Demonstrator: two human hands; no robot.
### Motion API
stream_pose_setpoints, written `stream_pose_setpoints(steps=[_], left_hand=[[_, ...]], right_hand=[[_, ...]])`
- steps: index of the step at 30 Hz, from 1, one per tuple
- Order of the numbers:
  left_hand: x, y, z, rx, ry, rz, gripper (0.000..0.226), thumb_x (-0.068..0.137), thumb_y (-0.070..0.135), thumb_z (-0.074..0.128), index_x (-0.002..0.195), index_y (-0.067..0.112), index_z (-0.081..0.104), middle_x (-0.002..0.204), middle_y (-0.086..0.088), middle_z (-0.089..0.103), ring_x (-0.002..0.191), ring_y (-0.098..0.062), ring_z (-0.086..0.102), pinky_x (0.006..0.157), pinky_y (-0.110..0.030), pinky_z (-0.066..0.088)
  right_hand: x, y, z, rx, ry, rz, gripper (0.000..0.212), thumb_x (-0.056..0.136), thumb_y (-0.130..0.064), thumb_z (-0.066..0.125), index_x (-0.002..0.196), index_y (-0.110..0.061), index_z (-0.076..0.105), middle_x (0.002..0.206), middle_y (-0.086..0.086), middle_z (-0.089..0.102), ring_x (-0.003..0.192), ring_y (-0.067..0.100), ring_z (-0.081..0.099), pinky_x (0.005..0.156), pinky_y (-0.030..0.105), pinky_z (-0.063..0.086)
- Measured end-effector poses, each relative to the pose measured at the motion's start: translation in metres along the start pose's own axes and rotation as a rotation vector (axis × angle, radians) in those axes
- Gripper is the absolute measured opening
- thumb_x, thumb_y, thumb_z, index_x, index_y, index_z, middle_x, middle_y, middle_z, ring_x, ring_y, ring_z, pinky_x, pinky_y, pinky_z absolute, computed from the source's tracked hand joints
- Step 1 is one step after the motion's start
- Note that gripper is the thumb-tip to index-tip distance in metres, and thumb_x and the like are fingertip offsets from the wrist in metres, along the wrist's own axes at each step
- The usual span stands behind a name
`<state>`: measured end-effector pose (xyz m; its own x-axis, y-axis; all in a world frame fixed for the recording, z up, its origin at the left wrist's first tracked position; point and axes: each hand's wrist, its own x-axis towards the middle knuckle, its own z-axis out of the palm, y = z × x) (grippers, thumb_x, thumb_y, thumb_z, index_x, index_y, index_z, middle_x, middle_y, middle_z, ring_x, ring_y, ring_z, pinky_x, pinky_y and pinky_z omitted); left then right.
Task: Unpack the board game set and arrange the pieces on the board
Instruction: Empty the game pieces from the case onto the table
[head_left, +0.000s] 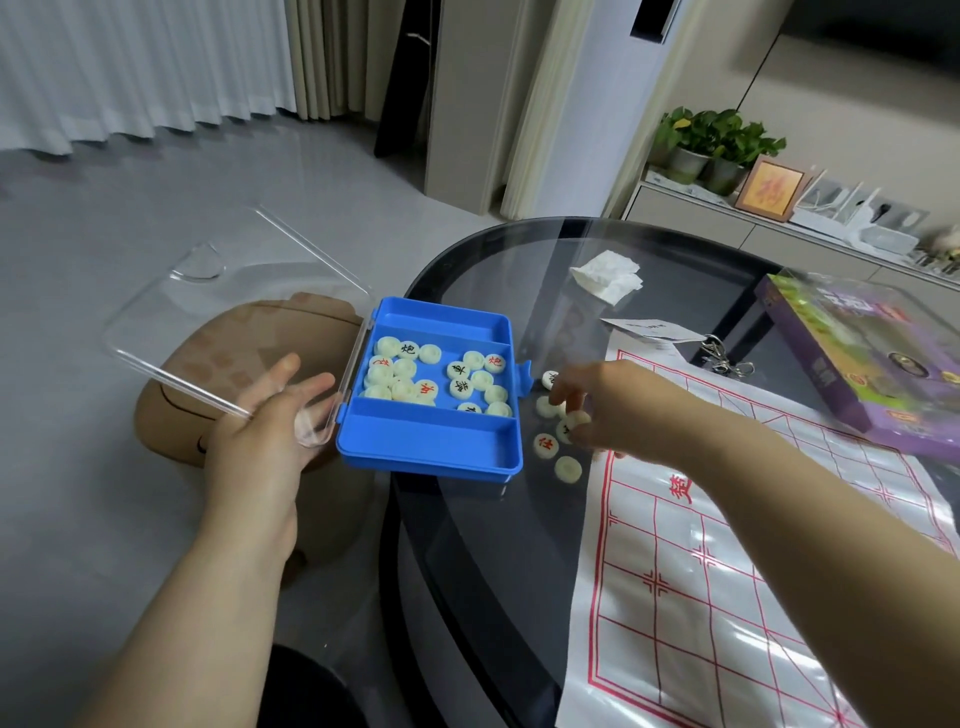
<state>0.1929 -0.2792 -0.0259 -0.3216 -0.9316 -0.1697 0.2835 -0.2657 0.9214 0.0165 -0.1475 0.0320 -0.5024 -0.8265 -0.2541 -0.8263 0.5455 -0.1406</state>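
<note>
Right of the blue box (431, 457): loose pieces (567, 469) crowd the table (467, 571); you cannot sweep through. Left of it: the open clear lid (234, 312) blocks your entry. Above it: open, reach straight in. Nearer you than it: bare, passable.

Grey floor (130, 208), white curtains (130, 62), dark glass table (493, 571), potted plants (711, 140) on sideboard (691, 218)
</note>
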Motion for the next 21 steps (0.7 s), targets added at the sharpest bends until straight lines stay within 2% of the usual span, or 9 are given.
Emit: stream_pose_setpoints(steps=[3, 8, 10, 12, 14, 16, 18, 21], left_hand=[[-0.001, -0.001, 0.001, 0.008, 0.001, 0.003, 0.033, 0.092, 0.004, 0.037, 0.121, 0.013, 0.05, 0.091, -0.001, 0.062, 0.08, -0.007, 0.061, 0.051, -0.007, 0.048], [-0.001, -0.002, 0.003, 0.012, -0.004, -0.001, 0.033, 0.093, 0.005, 0.037, 0.123, 0.013, 0.049, 0.088, 0.003, 0.061, 0.081, -0.007, 0.06, 0.051, -0.007, 0.048], [-0.001, -0.002, 0.004, 0.011, -0.009, -0.006, 0.034, 0.093, 0.005, 0.036, 0.125, 0.011, 0.048, 0.087, 0.004, 0.06, 0.081, -0.007, 0.06, 0.051, -0.007, 0.049], [-0.002, -0.002, 0.005, 0.008, -0.014, -0.016, 0.035, 0.094, 0.004, 0.036, 0.126, 0.011, 0.047, 0.086, 0.004, 0.06, 0.079, -0.006, 0.06, 0.052, -0.007, 0.049], [-0.003, -0.002, 0.006, 0.013, -0.022, -0.021, 0.035, 0.094, 0.005, 0.036, 0.126, 0.011, 0.047, 0.086, 0.004, 0.06, 0.078, -0.004, 0.059, 0.051, -0.006, 0.048], [-0.003, -0.002, 0.006, 0.018, -0.027, -0.022, 0.034, 0.094, 0.006, 0.037, 0.125, 0.013, 0.047, 0.086, 0.005, 0.06, 0.077, -0.002, 0.058, 0.05, -0.005, 0.047], [-0.002, -0.002, 0.005, 0.016, -0.022, -0.021, 0.032, 0.094, 0.007, 0.038, 0.123, 0.015, 0.048, 0.086, 0.005, 0.06, 0.076, -0.001, 0.058, 0.052, -0.006, 0.047], [-0.002, -0.003, 0.006, 0.02, -0.016, -0.01, 0.033, 0.094, 0.007, 0.037, 0.124, 0.014, 0.049, 0.088, 0.003, 0.06, 0.081, -0.008, 0.06, 0.065, -0.016, 0.046]], right_hand=[[-0.005, 0.002, 0.001, -0.004, 0.007, -0.019, 0.036, 0.084, -0.016, 0.062, 0.119, -0.014, 0.053, 0.116, 0.005, 0.059, 0.096, 0.019, 0.056, 0.081, 0.025, 0.048], [-0.009, -0.003, -0.012, 0.099, 0.156, -0.119, 0.029, 0.083, -0.019, 0.063, 0.112, -0.015, 0.059, 0.098, -0.004, 0.058, 0.067, 0.0, 0.045, 0.059, 0.01, 0.036], [-0.004, -0.017, -0.016, 0.155, 0.203, -0.172, 0.027, 0.083, -0.016, 0.062, 0.11, -0.016, 0.06, 0.093, -0.007, 0.055, 0.063, -0.001, 0.044, 0.055, 0.005, 0.034], [0.009, -0.032, -0.016, 0.134, 0.191, -0.217, 0.028, 0.085, -0.014, 0.059, 0.113, -0.016, 0.059, 0.101, -0.005, 0.059, 0.069, 0.003, 0.048, 0.058, 0.009, 0.036], [0.026, -0.043, -0.01, 0.021, 0.149, -0.211, 0.033, 0.087, -0.011, 0.054, 0.119, -0.016, 0.054, 0.116, 0.0, 0.059, 0.091, 0.014, 0.054, 0.072, 0.02, 0.04], [0.041, -0.048, -0.004, -0.086, 0.097, -0.159, 0.037, 0.089, -0.012, 0.051, 0.125, -0.015, 0.047, 0.123, 0.005, 0.054, 0.106, 0.022, 0.052, 0.077, 0.026, 0.039], [0.051, -0.049, 0.002, -0.126, 0.066, -0.104, 0.04, 0.089, -0.018, 0.052, 0.128, -0.013, 0.043, 0.125, 0.008, 0.05, 0.108, 0.024, 0.051, 0.076, 0.027, 0.037], [0.059, -0.052, 0.005, -0.087, 0.052, -0.077, 0.05, 0.088, -0.027, 0.055, 0.133, -0.012, 0.037, 0.13, 0.009, 0.043, 0.109, 0.025, 0.05, 0.078, 0.028, 0.038]])
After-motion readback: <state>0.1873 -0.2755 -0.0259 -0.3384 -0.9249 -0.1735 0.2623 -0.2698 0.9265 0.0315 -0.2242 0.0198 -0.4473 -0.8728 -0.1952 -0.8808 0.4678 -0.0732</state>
